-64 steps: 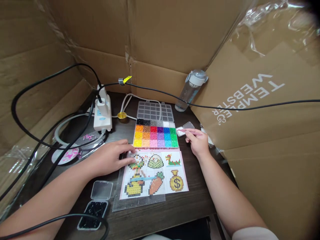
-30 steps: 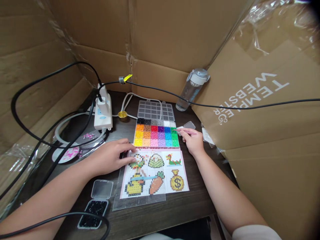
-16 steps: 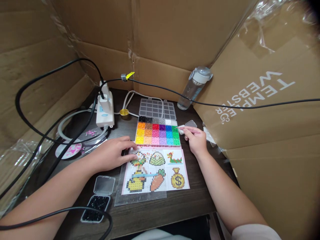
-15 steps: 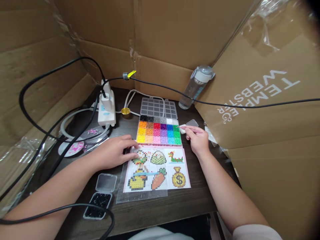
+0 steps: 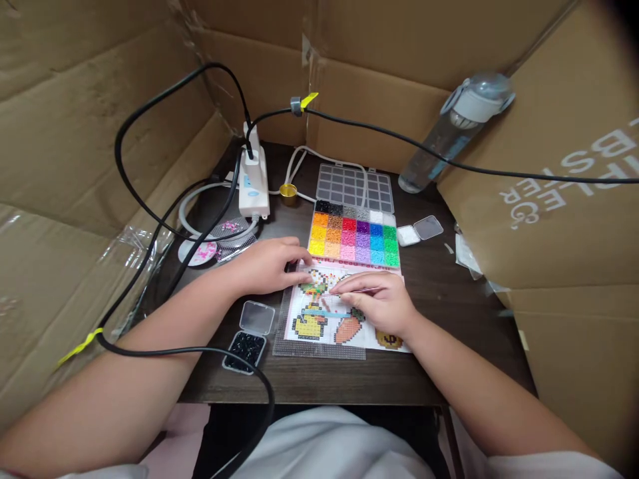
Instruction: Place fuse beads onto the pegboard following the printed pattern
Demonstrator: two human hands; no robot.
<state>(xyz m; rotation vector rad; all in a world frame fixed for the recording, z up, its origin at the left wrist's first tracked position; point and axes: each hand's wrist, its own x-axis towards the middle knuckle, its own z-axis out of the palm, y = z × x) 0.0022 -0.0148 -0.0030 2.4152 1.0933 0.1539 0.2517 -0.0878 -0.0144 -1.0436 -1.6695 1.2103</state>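
Two hands are working close together in the head view, both over the clear pegboard (image 5: 319, 350). Your left hand (image 5: 269, 266) is resting at its upper left edge, thumb and forefinger parting with a gap between them. Your right hand (image 5: 382, 299) is pinching slim tweezers (image 5: 357, 291), and they're pointing left, low above the board; you're hiding too much to tell whether a bead is sitting between the tips. Beneath the pegboard, the pattern sheet (image 5: 370, 338) is showing a carrot and a yellow figure. Just behind, the bead tray (image 5: 355, 231) is lying open in rows of color, while the black-filled box (image 5: 244, 351) is sitting nearer you, left of the board.
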